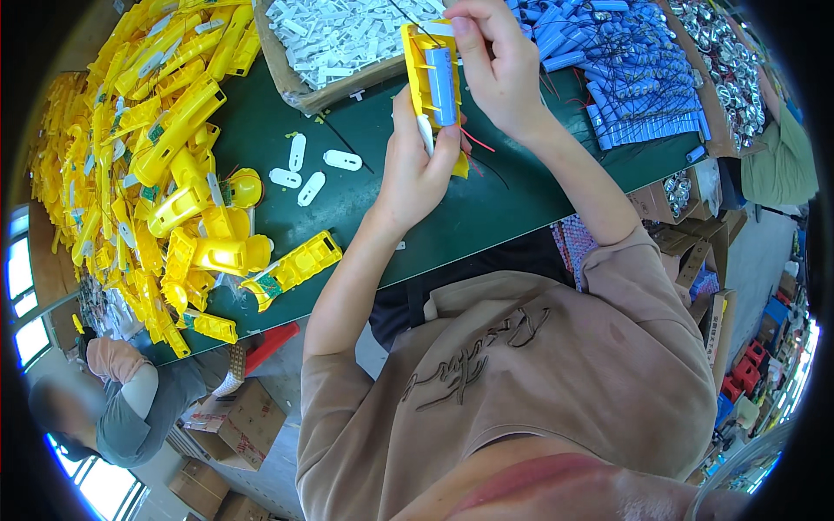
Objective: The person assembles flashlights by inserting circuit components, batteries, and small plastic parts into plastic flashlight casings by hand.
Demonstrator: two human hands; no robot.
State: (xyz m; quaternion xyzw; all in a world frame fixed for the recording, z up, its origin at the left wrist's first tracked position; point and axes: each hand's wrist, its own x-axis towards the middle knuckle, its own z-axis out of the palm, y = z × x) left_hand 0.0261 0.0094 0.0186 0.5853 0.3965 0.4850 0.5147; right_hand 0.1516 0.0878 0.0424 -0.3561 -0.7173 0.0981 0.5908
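The person's left hand (415, 169) is clamped around the lower part of a yellow plastic shell (420, 65), holding it upright above the green table (486, 208). A blue battery (442, 85) sits inside the shell, just above the left thumb. The same hand also pinches a small white plastic piece (425, 135) against the shell. The right hand (493, 65) is closed on the upper edge of the shell, fingertips pressing at its top near the battery, so both hands meet on the one part. Thin red and black wires (476, 141) trail down from the shell, just right of the left hand.

Left of the left hand, four white oval pieces (311, 169) lie loose on the table. Farther left is a large heap of yellow shells (165, 148), well apart from both hands. Beyond the hands stands a cardboard box of white pieces (339, 39). To the right of the right hand lies a pile of blue batteries (625, 74), with a box of shiny metal parts (721, 52) past it. Another person (122, 395) sits low at the left, far from the hands.
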